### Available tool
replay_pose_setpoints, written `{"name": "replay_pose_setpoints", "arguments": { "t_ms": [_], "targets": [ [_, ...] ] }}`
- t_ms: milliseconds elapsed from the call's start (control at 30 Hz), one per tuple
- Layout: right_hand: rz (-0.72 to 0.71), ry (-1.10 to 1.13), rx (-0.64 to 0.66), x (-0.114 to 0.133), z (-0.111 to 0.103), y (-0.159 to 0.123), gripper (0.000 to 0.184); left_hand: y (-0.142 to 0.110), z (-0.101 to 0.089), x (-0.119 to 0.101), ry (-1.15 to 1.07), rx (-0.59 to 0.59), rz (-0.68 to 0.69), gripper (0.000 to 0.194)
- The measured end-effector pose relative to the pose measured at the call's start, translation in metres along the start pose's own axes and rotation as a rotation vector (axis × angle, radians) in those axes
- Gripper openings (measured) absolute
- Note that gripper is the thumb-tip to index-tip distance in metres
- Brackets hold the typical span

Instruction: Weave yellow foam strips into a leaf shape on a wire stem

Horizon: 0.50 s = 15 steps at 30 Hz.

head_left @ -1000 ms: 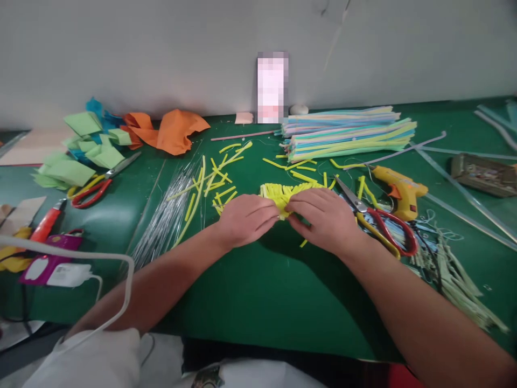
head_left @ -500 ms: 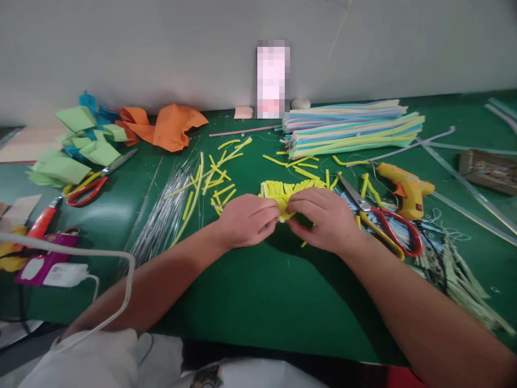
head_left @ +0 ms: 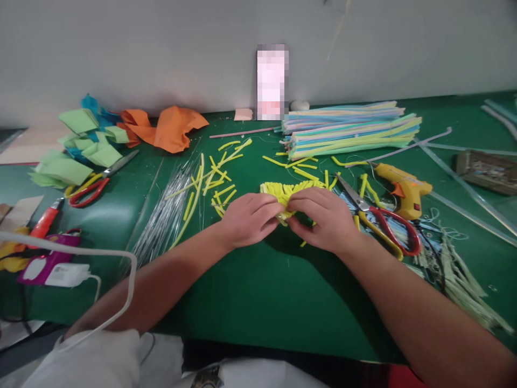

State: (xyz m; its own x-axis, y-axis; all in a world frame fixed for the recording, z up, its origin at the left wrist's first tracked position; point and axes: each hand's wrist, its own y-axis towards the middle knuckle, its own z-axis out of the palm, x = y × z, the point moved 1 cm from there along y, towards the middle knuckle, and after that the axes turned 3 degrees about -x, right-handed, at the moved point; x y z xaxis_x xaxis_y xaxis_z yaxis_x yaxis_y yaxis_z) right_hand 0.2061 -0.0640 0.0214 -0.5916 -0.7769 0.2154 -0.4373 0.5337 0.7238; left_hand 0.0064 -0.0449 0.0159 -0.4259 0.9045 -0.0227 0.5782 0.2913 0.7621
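A: What is the room showing around the work?
B: A green table [head_left: 250,312] is running along a plain grey wall [head_left: 161,59], its far edge meeting the wall. A pixelated, phone-shaped panel [head_left: 271,81] is standing upright at the middle of that edge. Just right of it, bundled pastel stems [head_left: 351,137] are lying along the far edge.

A: And toward the table's left?
B: Green papers [head_left: 68,170] and an orange sheet [head_left: 175,129] are lying near the far left corner. Clear strands [head_left: 161,215] are spreading between those and the middle, with loose yellow pieces [head_left: 197,188] scattering beside them.

A: What is lying on the right?
B: Scissors [head_left: 363,207] are resting just beyond the right hand [head_left: 325,215], blades parting slightly, and a yellow glue gun [head_left: 406,191] is lying beside them, farther toward the right edge.

A: Where is the piece being worked?
B: A yellow fringe [head_left: 277,188] is sitting between the two hands, around the table's middle, its short strips pointing toward the far edge.

A: How are the hands gripping?
B: The left hand [head_left: 250,215] is pinching the fringe's near side, and the right is pinching it just alongside, fingertips nearly meeting. Whether the fringe is touching the table, I'm not managing to tell.
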Motion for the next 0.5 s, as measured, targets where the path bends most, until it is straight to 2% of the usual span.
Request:
{"name": "replay_pose_setpoints", "arguments": {
  "t_ms": [233, 500],
  "targets": [
    [0.017, -0.001, -0.019, -0.0003, 0.0004, -0.001, 0.013, 0.0014, 0.0016, -0.0003, -0.004, 0.023, -0.04, 0.025],
    [0.007, -0.039, -0.015, 0.0012, 0.0006, 0.0003, 0.019, 0.0012, -0.0003, 0.0008, -0.064, -0.029, -0.033, 0.024]
  ]
}}
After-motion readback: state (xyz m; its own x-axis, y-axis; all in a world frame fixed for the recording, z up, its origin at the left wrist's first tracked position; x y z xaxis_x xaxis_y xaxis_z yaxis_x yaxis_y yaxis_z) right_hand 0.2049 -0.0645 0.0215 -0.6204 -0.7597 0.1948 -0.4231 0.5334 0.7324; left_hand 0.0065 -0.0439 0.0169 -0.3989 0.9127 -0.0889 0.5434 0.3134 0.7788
